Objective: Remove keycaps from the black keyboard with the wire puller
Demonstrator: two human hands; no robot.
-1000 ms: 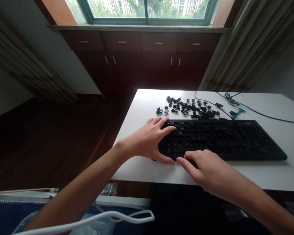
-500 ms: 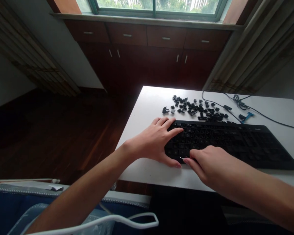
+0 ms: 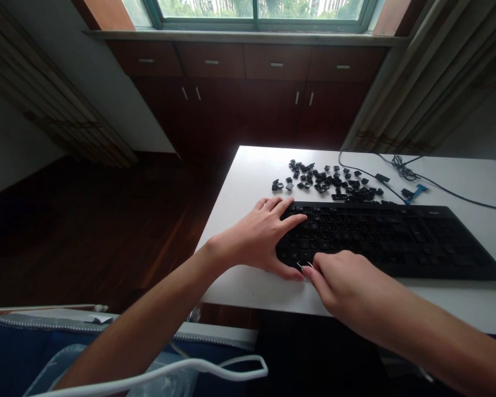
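Note:
A black keyboard (image 3: 380, 237) lies on the white table, with keycaps gone from part of its left side. My left hand (image 3: 268, 234) grips its left end, fingers spread over the far edge and the thumb along the near edge. Close to that thumb, my right hand (image 3: 341, 278) is closed on a thin wire keycap puller (image 3: 300, 264), whose pale wire tip shows over the bottom row of keys. Its handle is hidden inside the fist. Behind the keyboard lie many loose black keycaps (image 3: 320, 179) in a scattered pile.
A black cable (image 3: 450, 193) runs coiled across the table's far right. Near it lies a small blue tool (image 3: 416, 193). The white table (image 3: 231, 289) ends at my side. A white bent rod (image 3: 198, 366) and blue fabric (image 3: 8, 353) sit at lower left. Dark cabinets (image 3: 231, 110) stand beyond.
My right hand has shifted slightly left and up, and more of the wire shows at its fingertips. My left hand stays on the keyboard. The view has moved a little.

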